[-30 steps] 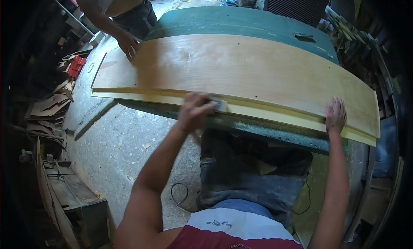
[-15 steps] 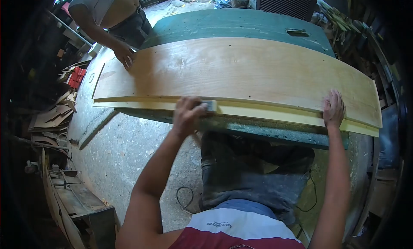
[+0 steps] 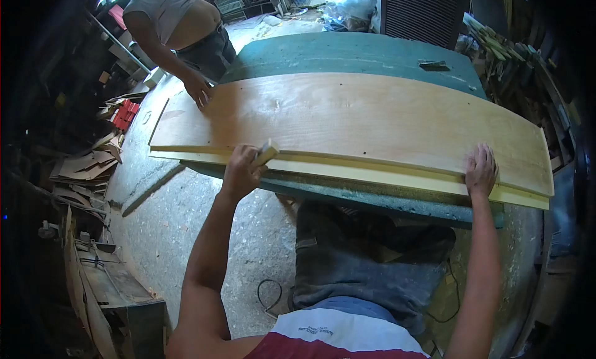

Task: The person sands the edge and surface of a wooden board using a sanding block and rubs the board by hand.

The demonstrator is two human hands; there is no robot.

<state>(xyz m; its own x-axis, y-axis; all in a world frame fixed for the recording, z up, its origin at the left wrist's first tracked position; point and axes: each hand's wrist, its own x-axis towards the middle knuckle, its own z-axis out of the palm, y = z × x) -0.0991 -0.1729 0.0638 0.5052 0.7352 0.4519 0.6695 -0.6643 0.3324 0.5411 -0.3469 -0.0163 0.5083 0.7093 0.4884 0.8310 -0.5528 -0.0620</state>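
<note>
A long plywood panel lies across the green table, with a pale yellow wooden strip running along its near edge. My left hand is closed around a small sanding block, a pale wooden piece with a greyish face. It is tilted up at the panel's near edge, left of the middle. Whether the block touches the strip is hard to tell. Toward the panel's right end, my right hand rests flat on the wood and the near edge, fingers outstretched, holding nothing.
The green table carries a small dark piece at its far side. Another person's hand is at the panel's far left corner. Scrap boards lie at left; wood strips are stacked at right. A cable loops on the floor.
My left hand has moved left along the near edge with the sanding block, which is now tilted up. My right hand stays in place on the panel. The view has shifted slightly.
</note>
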